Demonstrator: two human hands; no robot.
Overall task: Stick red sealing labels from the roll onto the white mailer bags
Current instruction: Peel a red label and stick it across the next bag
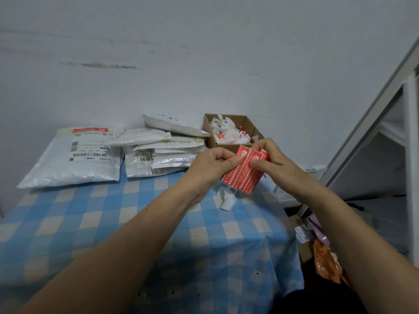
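Observation:
Both hands hold a roll of red sealing labels (243, 175) in the air above the table's right side. My left hand (213, 166) pinches the upper left edge of the label strip with thumb and fingers. My right hand (269, 159) grips the roll from the right, thumb on its face. A white backing strip (226, 198) curls down from the roll. A large white mailer bag (74, 164) with a red label on top lies at the far left. A stack of several white mailer bags (165, 150) sits beside it.
A cardboard box (233, 130) with crumpled white backing paper stands behind the hands. The table has a blue checked cloth (127, 223). A white metal shelf frame (385, 123) stands at right, with bags and cartons (317, 243) on the floor below.

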